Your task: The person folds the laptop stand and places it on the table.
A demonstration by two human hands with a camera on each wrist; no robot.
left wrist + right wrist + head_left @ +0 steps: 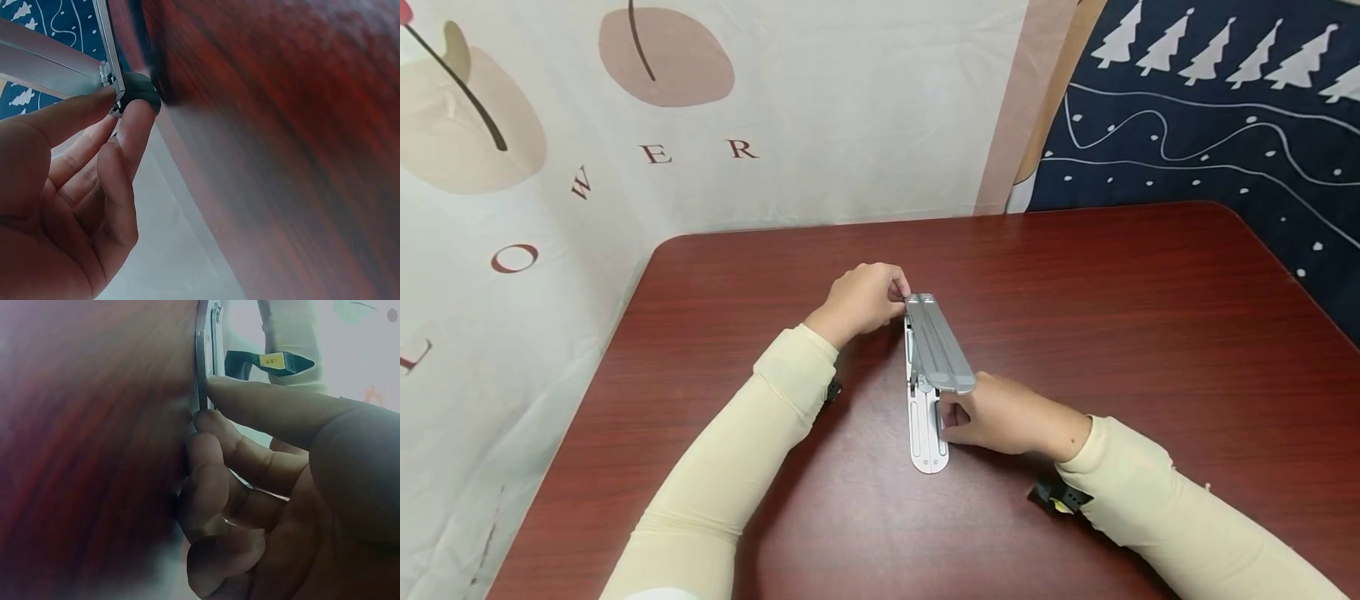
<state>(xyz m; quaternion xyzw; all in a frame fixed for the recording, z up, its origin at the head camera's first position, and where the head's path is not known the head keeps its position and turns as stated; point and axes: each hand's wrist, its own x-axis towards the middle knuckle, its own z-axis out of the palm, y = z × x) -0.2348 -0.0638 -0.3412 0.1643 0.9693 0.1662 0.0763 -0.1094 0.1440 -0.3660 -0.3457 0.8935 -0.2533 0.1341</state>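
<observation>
A silver folding metal stand [940,346] lies lengthwise on the table, its ridged upper plate raised at an angle over a slotted base [928,457] with a rounded near end. At the far end, my left hand [865,300] pinches the stand between thumb and fingers. The left wrist view shows those fingertips around a dark rounded piece [140,90] at that end. My right hand [1003,417] grips the base's right edge near the front, below the raised plate. In the right wrist view, thumb and forefinger pinch the base's thin edge [202,365].
The reddish-brown wooden table [760,275] has rounded far corners. Behind it hang a pale cloth [865,100] with printed letters and a dark blue cloth [1195,158] with white trees. Dark straps [1060,497] sit at the wrists, below the cream sleeves.
</observation>
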